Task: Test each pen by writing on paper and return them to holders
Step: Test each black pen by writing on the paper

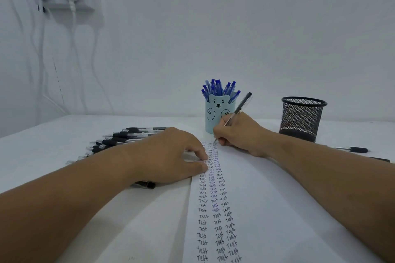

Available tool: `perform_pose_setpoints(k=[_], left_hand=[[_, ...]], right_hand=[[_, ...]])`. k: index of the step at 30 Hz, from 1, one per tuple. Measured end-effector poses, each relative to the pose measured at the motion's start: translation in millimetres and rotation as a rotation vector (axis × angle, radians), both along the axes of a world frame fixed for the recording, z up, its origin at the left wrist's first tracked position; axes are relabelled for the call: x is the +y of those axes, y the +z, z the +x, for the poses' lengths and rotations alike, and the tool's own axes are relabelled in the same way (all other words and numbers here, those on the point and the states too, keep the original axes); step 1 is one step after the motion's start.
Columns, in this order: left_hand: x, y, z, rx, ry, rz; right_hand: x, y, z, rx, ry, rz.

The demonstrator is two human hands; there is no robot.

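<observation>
Right hand (239,134) is gripping a black pen (237,113), tip touching paper (277,198) | left hand (171,156) is pressing the paper, fingers relaxed | bear holder (220,113) is standing just behind the right hand.

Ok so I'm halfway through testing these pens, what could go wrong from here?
The right hand writes with a pen close to the bear cup of blue pens; a wide stroke might bump it over. The left hand presses the paper only at its left edge, so the sheet may shift. The black pens lying loose on the table could roll.
</observation>
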State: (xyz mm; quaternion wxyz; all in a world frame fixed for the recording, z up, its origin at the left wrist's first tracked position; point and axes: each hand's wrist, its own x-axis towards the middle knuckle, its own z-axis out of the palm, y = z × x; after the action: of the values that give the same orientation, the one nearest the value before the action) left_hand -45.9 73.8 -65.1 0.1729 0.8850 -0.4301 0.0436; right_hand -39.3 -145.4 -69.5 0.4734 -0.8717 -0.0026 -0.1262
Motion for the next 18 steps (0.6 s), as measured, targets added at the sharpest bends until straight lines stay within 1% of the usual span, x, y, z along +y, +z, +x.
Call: perform_pose_setpoints(k=[6,12,18], left_hand=[[0.6,-0.7,0.9,0.016,0.002,-0.009],[0.7,-0.7,0.0,0.011,0.009,-0.012],[0.2,0.4,-1.9,0.011,0.008,-0.008]], right_hand=[[0.6,-0.4,-0.5,-0.028,-0.009,-0.063],[-0.4,-0.1,-2.2,-0.029,-0.003,-0.052],[-0.3,-1.4,-1.2,-0.047,-0.003,-0.097]])
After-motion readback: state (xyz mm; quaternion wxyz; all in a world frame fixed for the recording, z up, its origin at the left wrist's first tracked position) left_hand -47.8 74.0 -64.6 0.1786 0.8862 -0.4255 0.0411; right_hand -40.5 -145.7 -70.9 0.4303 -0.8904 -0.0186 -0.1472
